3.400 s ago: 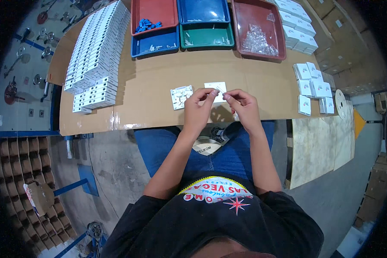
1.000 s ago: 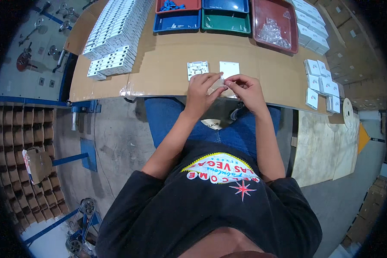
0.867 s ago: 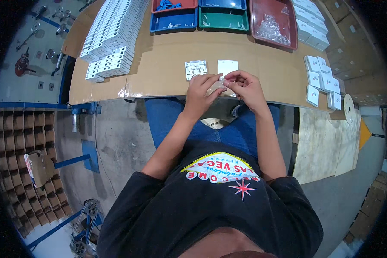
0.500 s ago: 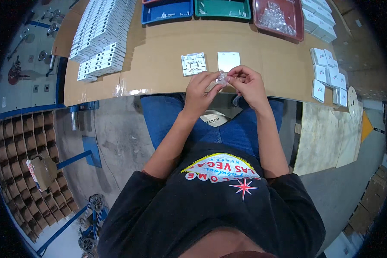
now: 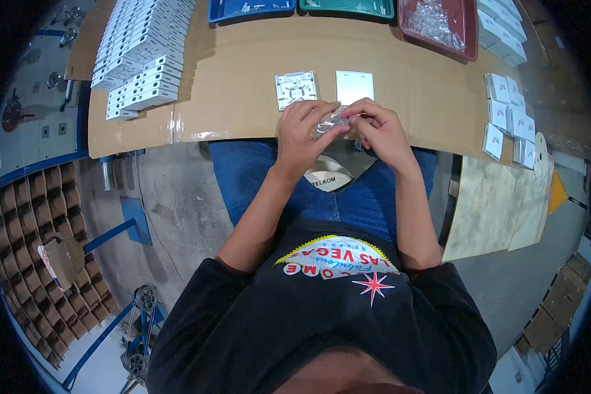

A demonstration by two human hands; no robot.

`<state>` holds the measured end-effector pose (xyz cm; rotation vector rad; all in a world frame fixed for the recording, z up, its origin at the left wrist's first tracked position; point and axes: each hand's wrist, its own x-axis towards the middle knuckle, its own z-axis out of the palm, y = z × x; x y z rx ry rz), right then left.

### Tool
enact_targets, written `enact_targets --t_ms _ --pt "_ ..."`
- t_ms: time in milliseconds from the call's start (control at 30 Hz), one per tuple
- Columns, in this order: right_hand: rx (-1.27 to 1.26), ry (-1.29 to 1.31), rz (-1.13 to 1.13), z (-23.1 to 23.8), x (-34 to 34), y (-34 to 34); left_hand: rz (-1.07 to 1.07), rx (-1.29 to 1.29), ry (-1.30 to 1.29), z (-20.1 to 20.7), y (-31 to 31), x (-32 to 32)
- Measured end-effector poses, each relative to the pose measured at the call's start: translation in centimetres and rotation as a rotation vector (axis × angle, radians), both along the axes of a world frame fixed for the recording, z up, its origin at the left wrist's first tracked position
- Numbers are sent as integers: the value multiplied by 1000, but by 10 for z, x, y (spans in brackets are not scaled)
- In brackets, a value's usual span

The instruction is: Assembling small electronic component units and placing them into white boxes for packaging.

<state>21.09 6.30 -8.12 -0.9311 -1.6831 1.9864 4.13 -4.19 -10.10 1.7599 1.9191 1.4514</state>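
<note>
Between my two hands, close to the table's front edge, is a small clear plastic bag (image 5: 333, 121). My left hand (image 5: 301, 134) pinches it between thumb and fingers. On its other side my right hand (image 5: 378, 129) grips the bag's edge with thumb and forefinger, the other fingers curled in. What the bag holds is too small to make out. Just beyond my left hand lies an open white plastic housing (image 5: 296, 90) with its moulded inside facing up. A flat white cover (image 5: 354, 88) lies beside it, beyond my right hand.
Tall stacks of white housings (image 5: 138, 52) stand on the cardboard-covered table (image 5: 236, 72) at the left. Along the back are a blue tray (image 5: 251, 9), a green tray (image 5: 348, 8) and a dark red tray (image 5: 469, 46) with clear bags. White boxes (image 5: 505, 115) sit at the right.
The view has shifted slightly, so the table's things sit higher in the picture. Between my hands more of the clear bag now shows, and both hands still hold it.
</note>
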Motion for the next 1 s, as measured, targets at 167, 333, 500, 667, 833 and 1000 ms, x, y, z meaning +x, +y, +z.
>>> enact_targets --t_ms 167,333,500,667,833,1000 --pt "223 -20 57 -5 -2 1 -11 -40 -33 -10 2 -5" --pt "115 -10 25 0 -7 2 28 -77 -44 -8 -1 -7" --pt "269 -72 30 -13 -11 0 61 -123 58 5 1 -5" --pt "270 -127 45 -13 -15 -1 14 -134 88 -11 2 -10" --pt "258 -84 31 -11 -20 1 13 -125 -6 -12 4 -17" --pt "68 -102 -40 4 -23 14 122 -138 -116 -11 7 -23"
